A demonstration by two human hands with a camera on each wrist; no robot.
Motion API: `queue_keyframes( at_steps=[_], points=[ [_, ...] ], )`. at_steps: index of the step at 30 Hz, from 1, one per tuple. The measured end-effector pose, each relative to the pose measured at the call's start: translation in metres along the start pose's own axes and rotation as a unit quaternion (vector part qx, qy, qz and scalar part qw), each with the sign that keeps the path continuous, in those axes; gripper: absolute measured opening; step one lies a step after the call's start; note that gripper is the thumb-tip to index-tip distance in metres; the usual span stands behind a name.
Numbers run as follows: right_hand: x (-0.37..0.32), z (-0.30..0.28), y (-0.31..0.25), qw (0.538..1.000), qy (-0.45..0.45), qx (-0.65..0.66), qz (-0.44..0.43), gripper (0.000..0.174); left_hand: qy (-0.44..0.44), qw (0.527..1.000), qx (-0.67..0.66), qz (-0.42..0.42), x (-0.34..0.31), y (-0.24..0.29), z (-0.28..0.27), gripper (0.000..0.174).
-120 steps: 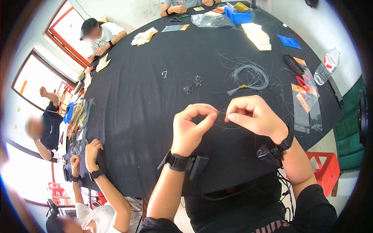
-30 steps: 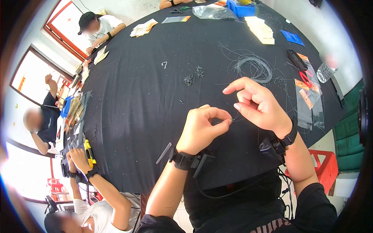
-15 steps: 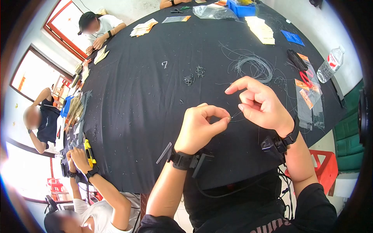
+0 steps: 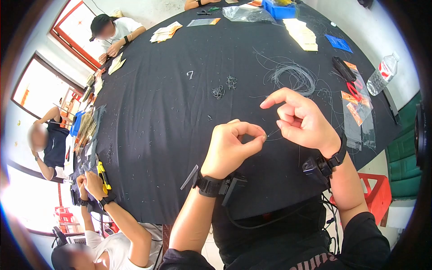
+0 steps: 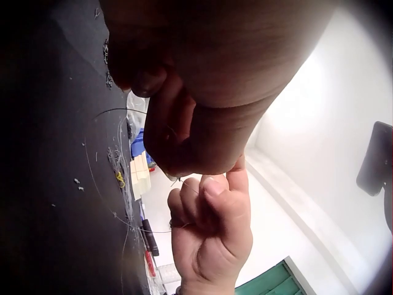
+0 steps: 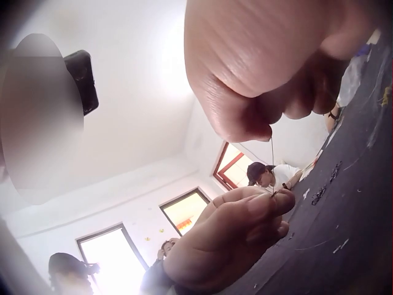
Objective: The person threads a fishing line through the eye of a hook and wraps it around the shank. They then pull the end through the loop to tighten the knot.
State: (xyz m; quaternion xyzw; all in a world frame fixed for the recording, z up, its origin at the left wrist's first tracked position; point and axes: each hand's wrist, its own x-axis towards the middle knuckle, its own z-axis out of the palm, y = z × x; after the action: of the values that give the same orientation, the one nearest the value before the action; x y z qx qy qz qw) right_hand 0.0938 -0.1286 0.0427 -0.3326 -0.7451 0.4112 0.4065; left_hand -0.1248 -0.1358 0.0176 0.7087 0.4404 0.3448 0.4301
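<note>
In the head view my left hand (image 4: 234, 148) pinches a thin, clear fishing line (image 4: 274, 138) between thumb and index fingertip. A small dark speck shows at those fingertips; the rest of it is hidden. To its right, my right hand (image 4: 306, 123) holds the line between the thumb and the curled middle fingers, its index finger raised and bent. The right wrist view shows the line (image 6: 272, 163) stretched short and straight between both hands. Beyond them lie two small heaps of dark fish hooks (image 4: 218, 92) and a loose coil of line (image 4: 294, 78).
A black cloth covers the table (image 4: 153, 112), with tiny line scraps scattered on it. At right are red-handled scissors (image 4: 353, 91), a black pouch (image 4: 343, 69), plastic packets (image 4: 352, 130) and a water bottle (image 4: 382, 74). Paper cards (image 4: 300, 35) and a blue box (image 4: 280, 10) stand farther back. Other people sit around.
Since four seconds ago my hands have drawn slightly apart and my right index finger has lifted off the line. Over the last half second both hands have stayed almost still.
</note>
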Motion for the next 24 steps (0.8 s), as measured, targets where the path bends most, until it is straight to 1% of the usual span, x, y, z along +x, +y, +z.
queue_keyframes(
  at_steps=[3, 6, 10, 13, 16, 19, 22, 24],
  points=[
    [0.001, 0.0, 0.001, 1.0, 0.007, -0.001, 0.0, 0.042, -0.01, 0.999, -0.032, -0.006, -0.001, -0.002, 0.001, 0.009],
    [0.001, -0.002, 0.001, 1.0, 0.006, -0.001, 0.004, 0.041, -0.005, 0.994, -0.105, 0.006, -0.001, -0.006, 0.005, 0.013],
    [0.002, -0.001, 0.002, 1.0, -0.002, 0.015, 0.015, 0.039, -0.017, 0.991, -0.135, 0.008, -0.002, -0.006, 0.004, 0.014],
    [0.001, -0.003, 0.003, 1.0, -0.009, -0.018, 0.014, 0.034, -0.018, 0.988, -0.152, 0.008, -0.001, -0.007, 0.002, 0.012],
    [0.0, -0.009, 0.001, 0.999, -0.022, -0.031, 0.033, 0.019, -0.02, 0.984, -0.177, -0.001, -0.002, -0.003, 0.0, 0.009],
    [-0.003, -0.011, 0.005, 0.998, -0.046, 0.0, 0.033, 0.004, -0.029, 0.981, -0.191, -0.014, -0.003, 0.002, -0.003, 0.005],
    [-0.002, -0.016, 0.001, 0.996, -0.074, -0.013, 0.046, 0.008, -0.033, 0.981, -0.189, -0.021, -0.003, 0.003, -0.003, 0.005],
    [-0.002, -0.017, 0.001, 0.996, -0.079, -0.025, 0.037, 0.01, -0.041, 0.981, -0.187, -0.024, -0.003, 0.002, -0.004, 0.005]
  ],
)
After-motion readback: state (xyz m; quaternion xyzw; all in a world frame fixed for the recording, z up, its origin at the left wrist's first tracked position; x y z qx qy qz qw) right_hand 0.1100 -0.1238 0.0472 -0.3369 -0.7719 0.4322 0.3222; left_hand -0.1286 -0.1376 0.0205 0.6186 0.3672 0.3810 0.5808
